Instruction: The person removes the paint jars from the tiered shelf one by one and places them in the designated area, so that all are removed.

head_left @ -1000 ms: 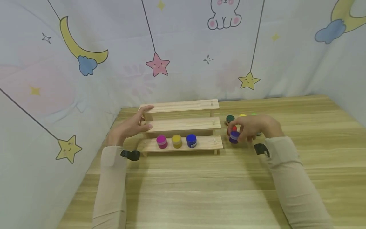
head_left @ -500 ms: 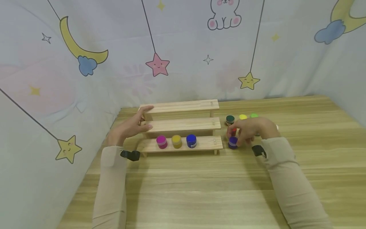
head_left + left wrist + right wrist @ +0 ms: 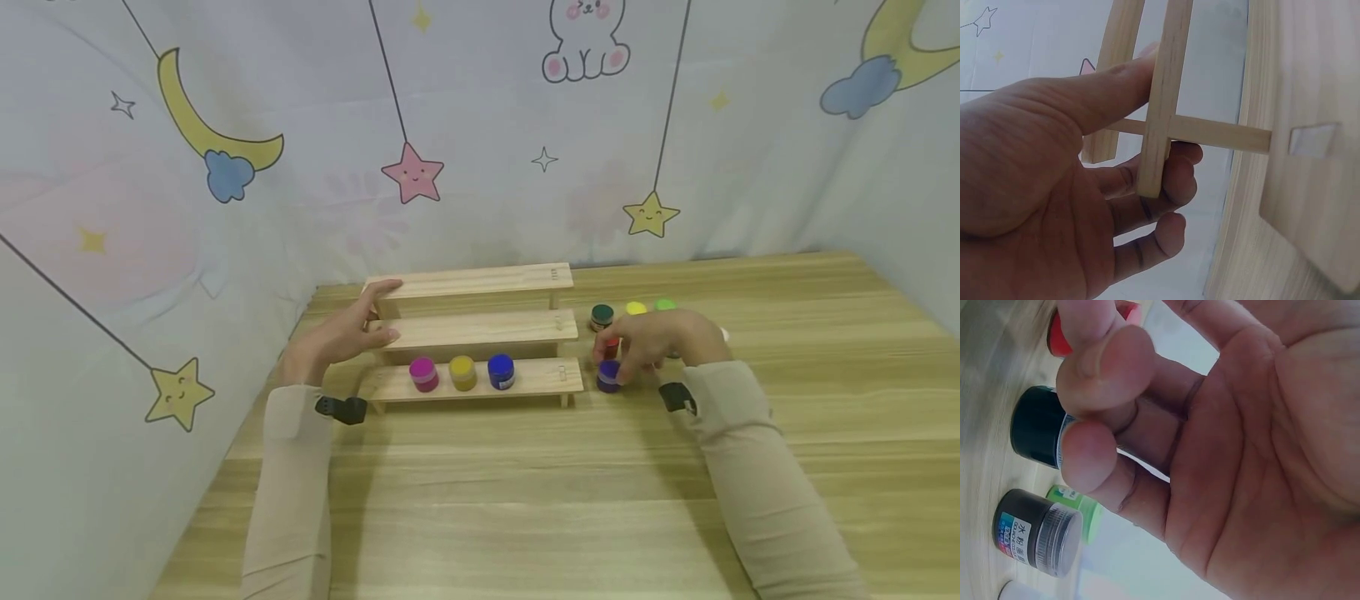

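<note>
My left hand (image 3: pixel 341 333) grips the left end of a three-step wooden rack (image 3: pixel 480 327). In the left wrist view its thumb and fingers lie around a wooden strip (image 3: pixel 1172 81) of the rack. On the lowest step stand a magenta paint jar (image 3: pixel 423 375), a yellow paint jar (image 3: pixel 462 373) and a blue paint jar (image 3: pixel 501 372). Right of the rack, my right hand (image 3: pixel 660 340) pinches a purple paint jar (image 3: pixel 608 377) low at the table, thumb at its right side. A red paint jar (image 3: pixel 612 347) shows just behind it, partly covered by the fingers.
Behind my right hand stand a dark green jar (image 3: pixel 602 317), a bright yellow jar (image 3: pixel 636 309) and a light green jar (image 3: pixel 665 306). The right wrist view shows a dark labelled jar (image 3: pixel 1022 531). A printed curtain (image 3: pixel 495 217) borders the table's back.
My right hand has lowered the purple paint jar and shifted slightly left with it, most of this in the first half second. The left hand keeps its place on the rack.
</note>
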`<state>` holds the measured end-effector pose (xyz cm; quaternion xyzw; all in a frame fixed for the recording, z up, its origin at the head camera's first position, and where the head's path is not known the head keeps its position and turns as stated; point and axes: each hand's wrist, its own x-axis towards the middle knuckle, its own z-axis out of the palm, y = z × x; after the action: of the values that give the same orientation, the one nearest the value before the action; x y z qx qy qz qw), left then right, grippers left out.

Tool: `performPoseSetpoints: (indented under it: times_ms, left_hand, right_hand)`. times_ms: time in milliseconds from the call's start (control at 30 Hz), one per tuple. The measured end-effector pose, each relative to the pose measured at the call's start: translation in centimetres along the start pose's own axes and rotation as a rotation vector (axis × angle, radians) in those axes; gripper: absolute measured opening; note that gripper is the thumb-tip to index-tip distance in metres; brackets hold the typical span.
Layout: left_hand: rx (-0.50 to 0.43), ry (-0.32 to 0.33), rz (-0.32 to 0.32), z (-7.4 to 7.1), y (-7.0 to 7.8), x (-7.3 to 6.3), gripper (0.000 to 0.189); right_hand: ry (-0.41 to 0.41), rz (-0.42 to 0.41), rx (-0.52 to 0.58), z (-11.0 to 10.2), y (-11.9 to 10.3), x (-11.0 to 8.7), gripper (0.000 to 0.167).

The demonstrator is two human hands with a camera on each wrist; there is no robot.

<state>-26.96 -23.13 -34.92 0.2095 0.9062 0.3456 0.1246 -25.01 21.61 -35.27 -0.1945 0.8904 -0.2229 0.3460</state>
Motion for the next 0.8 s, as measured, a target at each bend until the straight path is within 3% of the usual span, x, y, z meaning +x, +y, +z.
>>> performPoseSetpoints:
  times_ms: [333, 600, 800]
  left_hand:
    - [-0.009, -0.003, 0.01, 0.0, -0.2, 0.1, 0.077]
    - [-0.006, -0.006, 0.013, -0.1, -0.2, 0.0, 0.077]
    - [-0.015, -0.009, 0.018, 0.0, -0.2, 0.1, 0.077]
  right_hand:
    - [0.019, -0.046, 0.006, -0.5, -0.2, -0.5, 0.033]
    - [0.112, -0.199, -0.041, -0.5, -1.1, -0.8, 0.02]
    - [0.146, -0.258, -0.015, -0.3, -2.3, -0.9, 0.021]
